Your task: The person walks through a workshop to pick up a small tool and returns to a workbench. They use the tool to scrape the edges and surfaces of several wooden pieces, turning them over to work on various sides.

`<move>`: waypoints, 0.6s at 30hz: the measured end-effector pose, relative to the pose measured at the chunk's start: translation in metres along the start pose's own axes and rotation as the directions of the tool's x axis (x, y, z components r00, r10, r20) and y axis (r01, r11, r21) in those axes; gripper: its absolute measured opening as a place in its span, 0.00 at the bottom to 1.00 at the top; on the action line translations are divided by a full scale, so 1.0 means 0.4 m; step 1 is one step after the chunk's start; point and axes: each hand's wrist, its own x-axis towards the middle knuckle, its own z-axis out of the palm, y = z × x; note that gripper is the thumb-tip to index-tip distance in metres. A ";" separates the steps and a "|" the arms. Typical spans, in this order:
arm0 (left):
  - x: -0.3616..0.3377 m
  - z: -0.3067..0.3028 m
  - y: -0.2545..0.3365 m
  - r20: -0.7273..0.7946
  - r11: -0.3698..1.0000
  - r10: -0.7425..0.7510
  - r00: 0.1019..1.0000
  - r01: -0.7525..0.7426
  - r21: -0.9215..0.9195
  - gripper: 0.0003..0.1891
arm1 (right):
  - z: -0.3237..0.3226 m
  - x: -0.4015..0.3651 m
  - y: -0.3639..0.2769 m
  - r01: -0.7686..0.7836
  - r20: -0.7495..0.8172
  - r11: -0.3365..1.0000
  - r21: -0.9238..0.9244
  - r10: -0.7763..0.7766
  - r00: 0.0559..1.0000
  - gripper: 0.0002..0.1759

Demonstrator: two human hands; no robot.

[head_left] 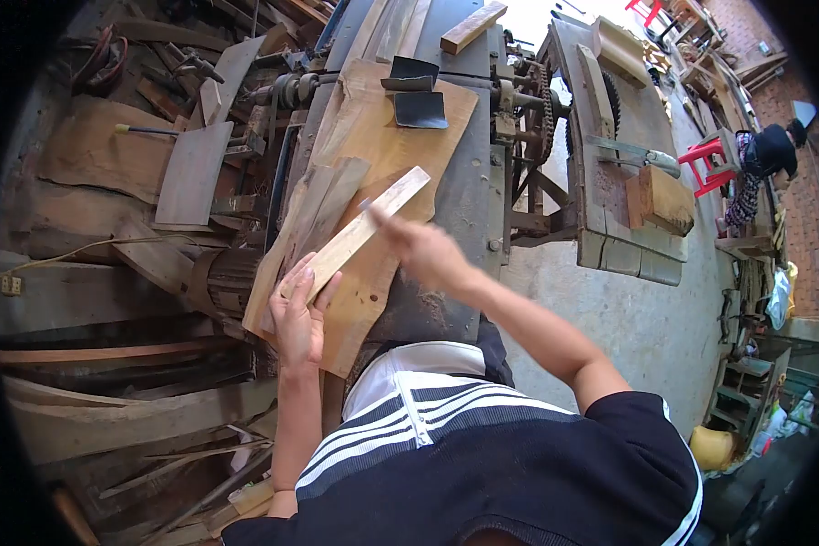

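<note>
A pale, narrow wooden bar point(373, 227) slants up and to the right over a wide brown board. My left hand point(298, 314) grips its lower end, with the fingers wrapped around it. Near the bar's upper part, my right hand point(419, 250) is closed and blurred by motion; a small light tip shows at its fingers, but what it holds is too blurred to name. Two dark sheets point(420, 110) lie on the upper part of the wide board point(446, 141). Rough grey-brown planks point(291, 227) lie left of the bar.
A wooden block point(473, 27) lies at the machine table's top. To the right stands a saw bench point(628, 227) with a round blade and a thick block point(666, 200). A motor point(227, 278) sits at left. A person point(766, 159) is by a red stool point(708, 164) at far right.
</note>
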 end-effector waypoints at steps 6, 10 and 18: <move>-0.014 0.007 0.001 0.021 0.999 0.031 0.999 -0.032 0.023 0.18 | -0.076 0.104 0.128 -0.233 -0.061 0.972 -0.018 0.232 0.971 0.29; -0.003 0.011 0.006 0.025 0.999 0.032 0.999 -0.033 0.040 0.18 | -0.038 0.041 0.040 -0.111 0.014 0.992 0.058 0.111 0.994 0.31; -0.011 0.026 0.012 0.016 0.998 0.043 0.999 -0.044 0.051 0.17 | -0.070 0.114 0.165 -0.198 -0.148 0.980 0.000 0.196 0.969 0.31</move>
